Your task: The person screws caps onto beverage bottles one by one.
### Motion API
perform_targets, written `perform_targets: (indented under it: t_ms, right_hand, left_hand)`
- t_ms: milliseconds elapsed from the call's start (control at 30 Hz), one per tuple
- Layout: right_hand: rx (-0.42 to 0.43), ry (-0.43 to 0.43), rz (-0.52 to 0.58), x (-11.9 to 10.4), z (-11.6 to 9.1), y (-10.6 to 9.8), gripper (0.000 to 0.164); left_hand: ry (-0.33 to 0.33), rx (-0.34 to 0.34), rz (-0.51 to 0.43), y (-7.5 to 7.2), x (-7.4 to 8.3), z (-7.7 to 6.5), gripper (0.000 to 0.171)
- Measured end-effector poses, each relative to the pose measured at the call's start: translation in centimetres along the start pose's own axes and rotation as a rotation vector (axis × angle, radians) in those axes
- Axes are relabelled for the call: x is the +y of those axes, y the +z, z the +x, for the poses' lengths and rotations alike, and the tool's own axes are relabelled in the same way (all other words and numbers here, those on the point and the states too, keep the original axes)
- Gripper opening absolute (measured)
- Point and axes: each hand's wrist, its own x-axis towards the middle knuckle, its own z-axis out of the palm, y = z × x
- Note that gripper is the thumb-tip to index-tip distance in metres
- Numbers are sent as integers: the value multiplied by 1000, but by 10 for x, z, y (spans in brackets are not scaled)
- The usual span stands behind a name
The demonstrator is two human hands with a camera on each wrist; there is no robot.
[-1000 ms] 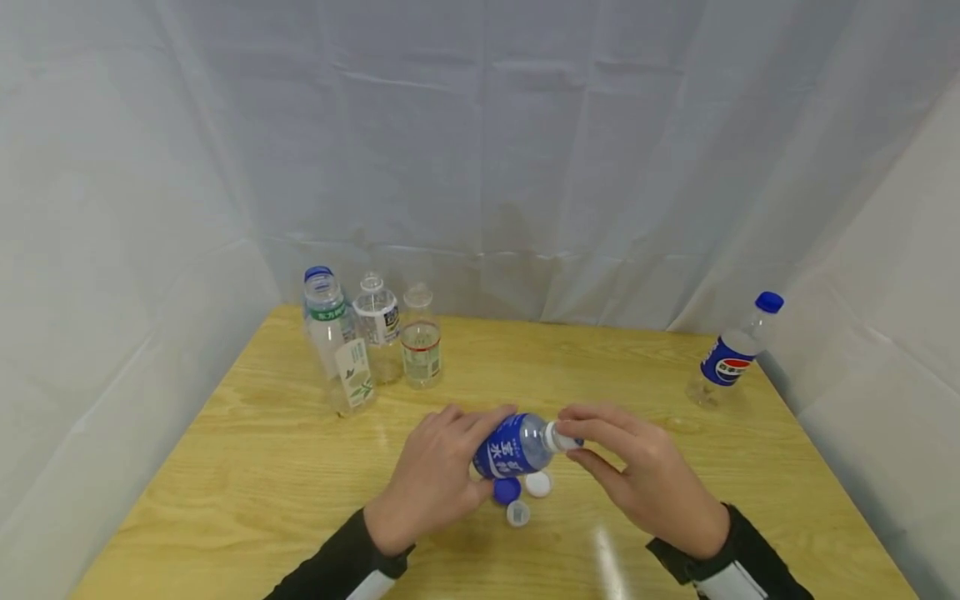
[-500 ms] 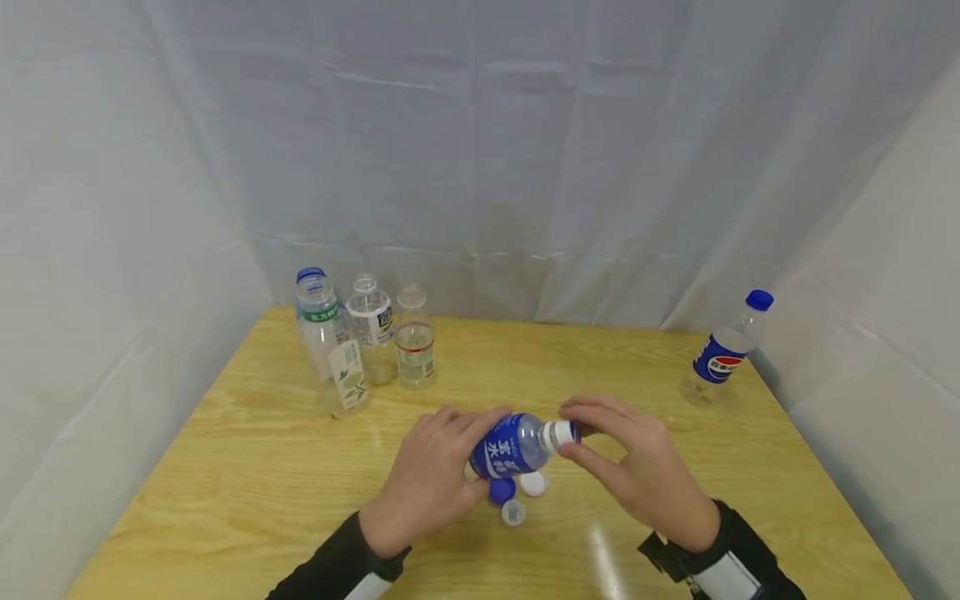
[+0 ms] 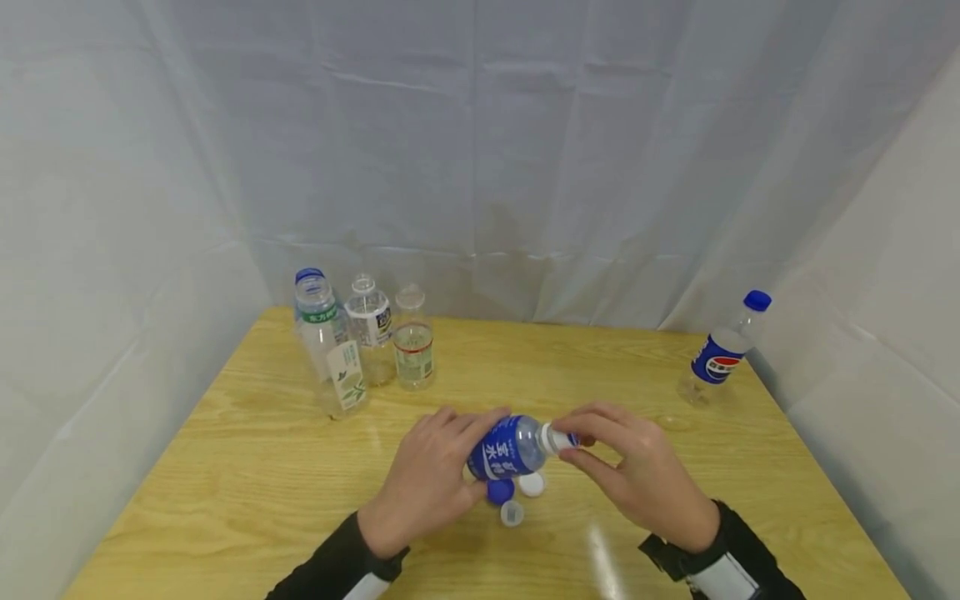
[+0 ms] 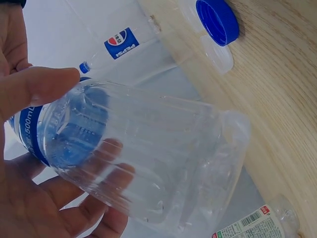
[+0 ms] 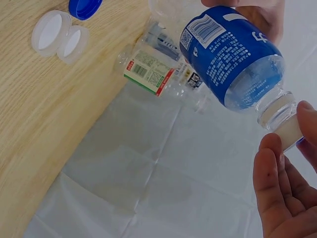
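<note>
A clear plastic bottle (image 3: 504, 450) with a blue label lies almost sideways in the air, its neck toward the right. My left hand (image 3: 431, 475) grips it around the body; in the left wrist view the thumb and fingers wrap the blue label and the clear base (image 4: 163, 158) points away. My right hand (image 3: 637, 467) pinches the white cap (image 3: 558, 439) at the bottle's mouth between thumb and fingers. Below the bottle, a blue cap (image 3: 500, 492), a white cap (image 3: 532, 484) and a translucent cap (image 3: 512, 513) lie on the table.
Several uncapped clear bottles stand at the back left of the wooden table (image 3: 225, 467), among them a green-banded bottle (image 3: 337, 367) and a red-striped bottle (image 3: 414, 346). A Pepsi bottle (image 3: 720, 358) with a blue cap stands at the back right. White sheeting (image 3: 480, 167) hangs around the table.
My right fingers loosened around the white cap half a second ago and now pinch it again. The left hand keeps its hold on the bottle; the view has shifted slightly.
</note>
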Motion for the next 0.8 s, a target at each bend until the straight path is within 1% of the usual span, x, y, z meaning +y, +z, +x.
perform_targets:
  t_ms: [133, 233, 400, 500, 633, 700, 767, 800]
  right_hand:
    - [-4, -33, -14, 1, 0, 1, 43]
    - [2, -44, -31, 3, -1, 2, 44]
    - [-11, -21, -8, 5, -1, 4, 39]
    - [6, -9, -13, 5, -1, 6, 36]
    - [43, 24, -64, 4, -2, 9, 29]
    - [52, 43, -104, 4, -3, 10, 24]
    - [66, 39, -154, 5, -3, 11, 20]
    - [78, 31, -182, 5, -3, 11, 21]
  left_hand:
    - [-4, -11, -10, 0, -1, -1, 87]
    - [-5, -12, -20, 0, -1, -1, 87]
    - [1, -5, -21, 0, -2, -1, 87]
    - [5, -10, -22, 1, -1, -1, 86]
    - [7, -18, -24, 1, 1, -1, 86]
    - [15, -10, -18, 2, 2, -1, 86]
    - [28, 2, -11, 2, 4, -1, 86]
    - [38, 10, -7, 3, 4, -1, 87]
